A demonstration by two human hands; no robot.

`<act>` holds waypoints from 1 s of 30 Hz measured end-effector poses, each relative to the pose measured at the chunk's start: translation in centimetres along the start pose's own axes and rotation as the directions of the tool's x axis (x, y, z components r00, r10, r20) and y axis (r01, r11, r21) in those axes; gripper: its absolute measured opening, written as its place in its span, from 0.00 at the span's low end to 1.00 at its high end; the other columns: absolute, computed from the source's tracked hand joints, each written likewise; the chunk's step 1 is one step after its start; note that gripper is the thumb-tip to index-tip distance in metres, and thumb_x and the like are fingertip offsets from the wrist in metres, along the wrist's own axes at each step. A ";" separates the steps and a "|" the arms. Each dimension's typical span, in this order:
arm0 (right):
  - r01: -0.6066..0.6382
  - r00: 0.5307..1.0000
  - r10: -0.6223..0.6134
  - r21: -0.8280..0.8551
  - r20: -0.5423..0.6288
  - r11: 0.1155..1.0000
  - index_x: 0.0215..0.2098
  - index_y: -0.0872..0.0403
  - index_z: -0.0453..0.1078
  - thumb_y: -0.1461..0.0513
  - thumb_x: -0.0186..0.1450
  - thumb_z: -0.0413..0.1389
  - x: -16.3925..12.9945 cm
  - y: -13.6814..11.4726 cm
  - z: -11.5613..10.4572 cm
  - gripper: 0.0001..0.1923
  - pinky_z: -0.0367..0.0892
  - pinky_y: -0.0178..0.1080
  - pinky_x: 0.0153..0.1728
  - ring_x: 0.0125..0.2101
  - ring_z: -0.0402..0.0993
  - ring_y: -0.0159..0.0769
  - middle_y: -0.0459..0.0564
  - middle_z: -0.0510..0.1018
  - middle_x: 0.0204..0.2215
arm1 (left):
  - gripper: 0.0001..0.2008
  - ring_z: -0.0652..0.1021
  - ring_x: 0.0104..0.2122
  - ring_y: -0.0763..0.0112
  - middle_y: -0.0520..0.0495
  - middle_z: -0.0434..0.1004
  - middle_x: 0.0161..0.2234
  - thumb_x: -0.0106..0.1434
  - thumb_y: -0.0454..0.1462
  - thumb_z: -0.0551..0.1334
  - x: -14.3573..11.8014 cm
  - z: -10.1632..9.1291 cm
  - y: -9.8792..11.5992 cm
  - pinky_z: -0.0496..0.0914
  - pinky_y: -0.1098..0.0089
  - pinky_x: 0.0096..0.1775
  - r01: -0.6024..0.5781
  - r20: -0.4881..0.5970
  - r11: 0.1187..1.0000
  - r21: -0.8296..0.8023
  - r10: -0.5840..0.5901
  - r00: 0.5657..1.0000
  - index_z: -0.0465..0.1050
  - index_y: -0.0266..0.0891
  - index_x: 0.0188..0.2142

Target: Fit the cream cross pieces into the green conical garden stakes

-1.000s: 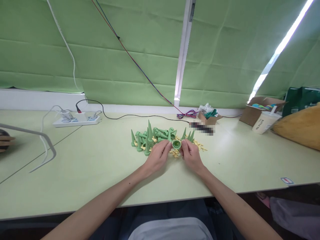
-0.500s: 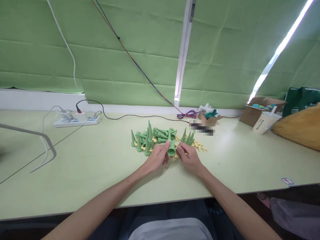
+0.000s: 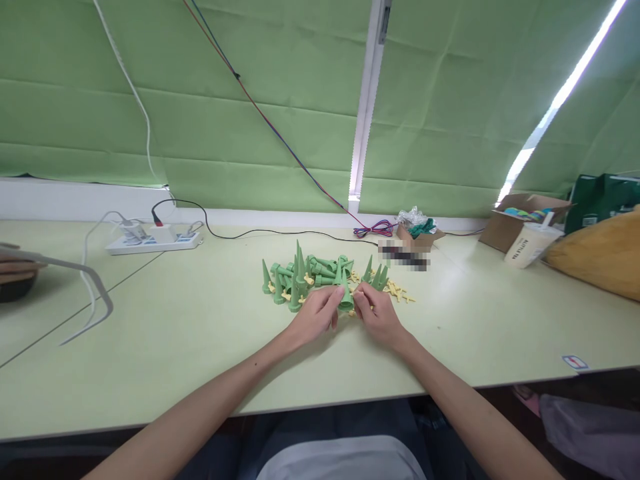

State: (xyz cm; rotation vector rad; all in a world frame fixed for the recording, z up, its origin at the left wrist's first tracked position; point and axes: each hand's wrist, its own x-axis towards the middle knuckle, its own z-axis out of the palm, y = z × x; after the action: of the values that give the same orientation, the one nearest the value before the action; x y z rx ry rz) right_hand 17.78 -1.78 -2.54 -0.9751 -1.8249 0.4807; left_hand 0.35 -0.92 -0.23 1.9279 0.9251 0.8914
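You're holding one green cone spike (image 3: 345,298) between both hands at desk centre, just near of the pile. Its long axis is running roughly upright, tip pointing up and slightly far, wide base down close to the desk (image 3: 200,347). Whether the base is touching the desk can't be told.

Your left hand (image 3: 316,315) is pinching the spike's left side, thumb and fingertips closed on it, the other fingers curled. Your right hand (image 3: 379,315) is sitting at the spike's right side, fingers bent and nearly closed, also gripping a small yellow piece (image 3: 361,309); the exact contact is partly hidden.

Counts: the green spike pile (image 3: 305,277) is lying just far of your hands, roughly fifteen, some standing tip-up, some lying flat, too overlapped for an exact number. Three more green spikes (image 3: 376,275) are standing tip-up to the right of the pile. Small yellow cross pieces (image 3: 396,291) are scattered right of those, about a handful, too small to count.

Elsewhere: one white power strip (image 3: 153,241) is sitting far left with plugs in it, one black cable (image 3: 260,232) running along the far edge. One cardboard box (image 3: 520,220) and one white cup (image 3: 531,244) are sitting far right. Another person's hand (image 3: 17,267) is showing at the left edge.
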 end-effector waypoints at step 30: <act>-0.017 0.999 0.013 -0.086 -0.051 0.996 0.19 0.51 0.56 0.54 0.73 0.41 0.1 0.2 0.3 0.25 0.56 0.36 0.24 0.16 0.60 0.30 0.42 0.64 0.13 | 0.11 0.68 0.27 0.76 0.44 0.67 0.41 0.67 0.42 0.54 0.0 0.0 -0.3 0.67 0.74 0.25 -0.242 -0.004 0.949 0.203 0.248 0.969 0.71 0.38 0.37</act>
State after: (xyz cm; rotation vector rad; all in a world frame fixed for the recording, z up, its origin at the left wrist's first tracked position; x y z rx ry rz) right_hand 17.57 -1.56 -2.71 -1.0513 -1.8067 0.3859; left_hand 0.22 -0.80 -0.52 2.2460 0.8296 1.0026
